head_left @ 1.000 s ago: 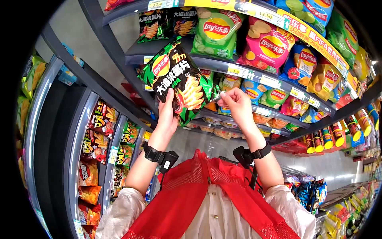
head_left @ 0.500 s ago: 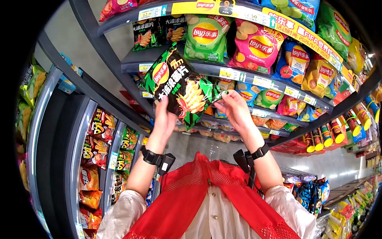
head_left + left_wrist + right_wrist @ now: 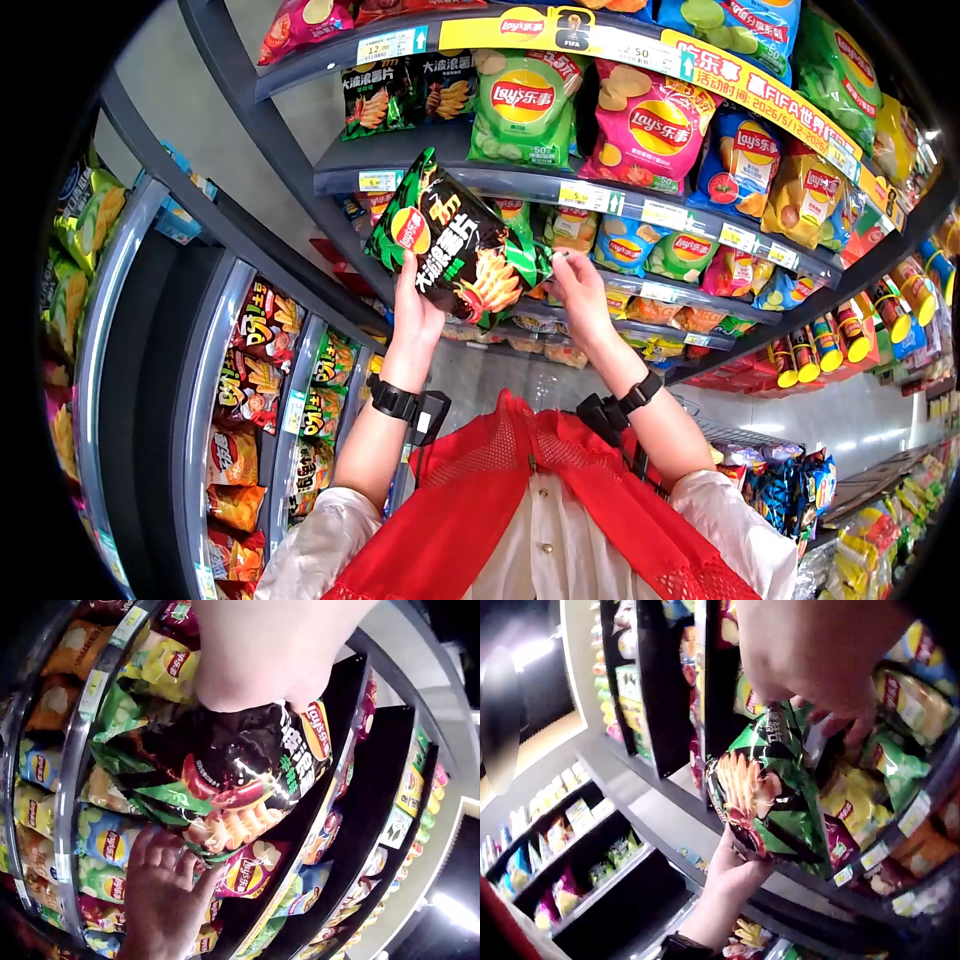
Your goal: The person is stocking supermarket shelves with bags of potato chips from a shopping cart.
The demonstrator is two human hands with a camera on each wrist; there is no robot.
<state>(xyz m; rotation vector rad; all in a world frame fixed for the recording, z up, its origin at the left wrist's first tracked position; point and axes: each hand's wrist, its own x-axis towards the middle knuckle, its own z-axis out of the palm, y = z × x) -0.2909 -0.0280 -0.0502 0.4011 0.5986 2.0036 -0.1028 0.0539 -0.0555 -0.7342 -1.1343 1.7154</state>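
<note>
A black and green chip bag (image 3: 460, 250) is held tilted before the body in the head view. The left hand (image 3: 416, 312) grips its lower left side, thumb on the printed front. At the bag's right corner, the right hand (image 3: 582, 290) pinches the edge between thumb and fingers. In the left wrist view the bag (image 3: 232, 772) hangs below the left hand (image 3: 262, 652), and the right hand (image 3: 169, 889) is at its edge. The right wrist view has the bag (image 3: 769, 787) between the left hand (image 3: 735, 877) and the right hand (image 3: 817, 660).
Curved shelves (image 3: 520, 180) of chip bags stand in front, with similar black bags (image 3: 380, 98) at upper left. Another rack (image 3: 205, 380) is on the left. A wire cart (image 3: 735, 432) with snack bags is at the right, below hanging chip tubes (image 3: 832, 340).
The bag and both hands sit slightly lower in the head view, and the bag's tilt has changed a little. Both hands stay on it.
</note>
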